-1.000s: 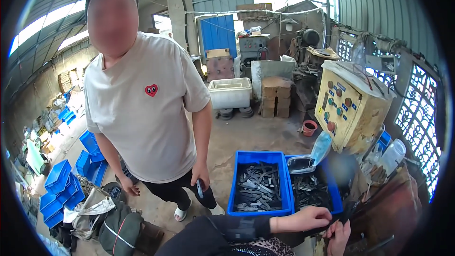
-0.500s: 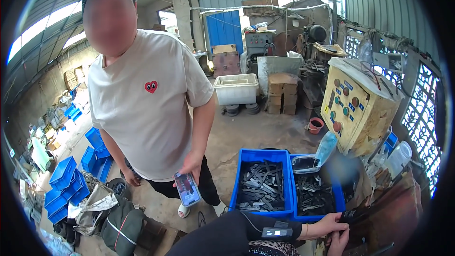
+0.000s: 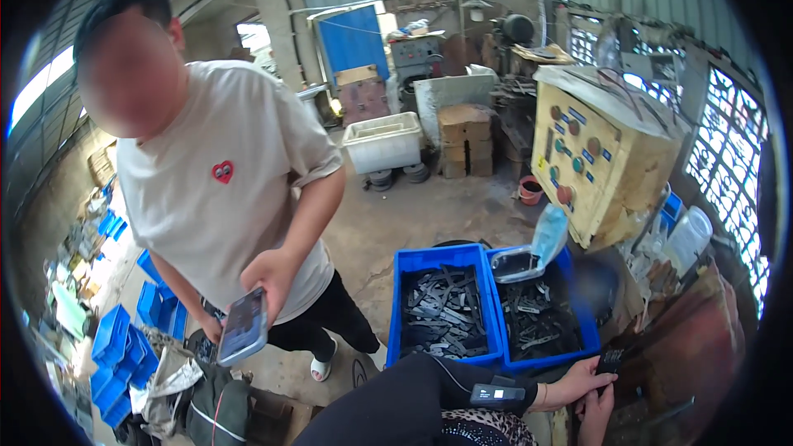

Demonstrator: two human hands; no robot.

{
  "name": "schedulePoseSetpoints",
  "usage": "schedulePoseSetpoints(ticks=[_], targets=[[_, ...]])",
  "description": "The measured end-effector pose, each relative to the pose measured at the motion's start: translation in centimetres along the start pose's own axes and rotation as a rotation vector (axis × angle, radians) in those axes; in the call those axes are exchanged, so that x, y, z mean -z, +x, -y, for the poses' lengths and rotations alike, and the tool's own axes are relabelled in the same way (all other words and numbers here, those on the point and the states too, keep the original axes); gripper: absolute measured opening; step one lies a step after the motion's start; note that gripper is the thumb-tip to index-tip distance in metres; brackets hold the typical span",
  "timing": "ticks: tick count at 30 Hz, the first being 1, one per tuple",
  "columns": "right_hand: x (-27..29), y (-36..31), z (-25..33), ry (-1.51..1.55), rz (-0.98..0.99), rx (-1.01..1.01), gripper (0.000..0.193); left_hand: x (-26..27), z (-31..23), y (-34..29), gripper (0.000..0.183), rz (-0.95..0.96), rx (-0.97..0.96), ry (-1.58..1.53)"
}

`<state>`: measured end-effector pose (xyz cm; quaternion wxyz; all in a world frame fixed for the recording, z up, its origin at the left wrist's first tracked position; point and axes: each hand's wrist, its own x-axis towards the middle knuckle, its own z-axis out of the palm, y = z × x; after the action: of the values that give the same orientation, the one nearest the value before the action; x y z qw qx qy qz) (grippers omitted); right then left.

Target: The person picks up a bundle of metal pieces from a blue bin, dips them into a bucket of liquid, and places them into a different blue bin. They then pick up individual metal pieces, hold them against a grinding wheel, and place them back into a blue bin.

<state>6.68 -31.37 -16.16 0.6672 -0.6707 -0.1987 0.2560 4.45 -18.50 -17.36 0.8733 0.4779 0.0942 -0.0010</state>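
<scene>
My left hand reaches in from below in a black sleeve, with a small dark device strapped at the wrist. Its fingers are closed and meet those of my right hand, which is also closed. A small black piece shows at my left fingertips; its kind is unclear, and anything between the fingers is hidden. Just beyond the hands are a left blue bin and a right blue bin, both holding many dark, narrow metal pieces.
A co-worker in a pale T-shirt stands at the left, holding a phone. At the right is a yellowish control box with buttons. A light-blue sheet leans by the right bin. Stacked blue bins and bags lie left.
My view has shifted, so the background sits further left. The co-worker leans lower and has turned the phone. My two hands stay together in nearly the same pose.
</scene>
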Motion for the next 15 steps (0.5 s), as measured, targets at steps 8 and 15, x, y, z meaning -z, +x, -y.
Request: schedulePoseSetpoints(ticks=[8, 15], targets=[[4.2, -10.9, 1.0, -0.093, -0.421, -0.005, 0.038, -1.1, -2.4, -0.8, 0.028, 0.406, 0.215, 0.1], [10.8, -37.8, -21.6, 0.951, -0.864, -0.365, 0.043, 19.3, -0.2, -8.1, 0.02, 0.67, 0.017, 1.056]])
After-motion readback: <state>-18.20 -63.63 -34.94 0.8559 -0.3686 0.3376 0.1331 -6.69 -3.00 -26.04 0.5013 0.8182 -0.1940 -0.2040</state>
